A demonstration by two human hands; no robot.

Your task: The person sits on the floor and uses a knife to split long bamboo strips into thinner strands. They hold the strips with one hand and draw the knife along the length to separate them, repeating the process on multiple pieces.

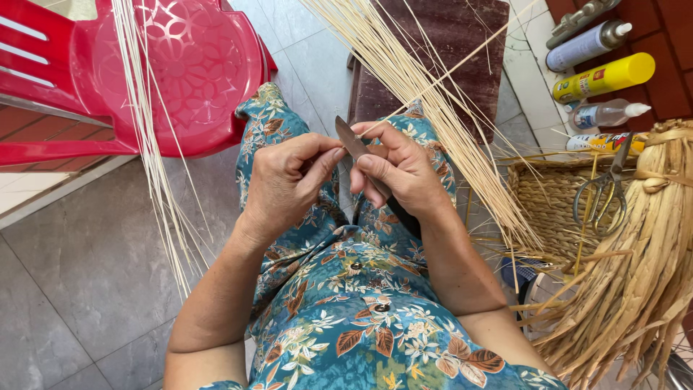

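the flowered dress (361, 318) is nearest. right hand (401, 173) grips the knife (351, 141), left hand (285, 180) pinches a thin strip at the blade. a slip could cut the thumb, i think.

At about two o'clock, four containers lie side by side on the red tiles. Farthest up is a grey spray can (588, 45) with a white cap; below it a yellow can (605, 78) with a red-marked label; then a small clear bottle (605, 114), white-tipped; lowest a white-and-yellow tube (603, 142), partly hidden.
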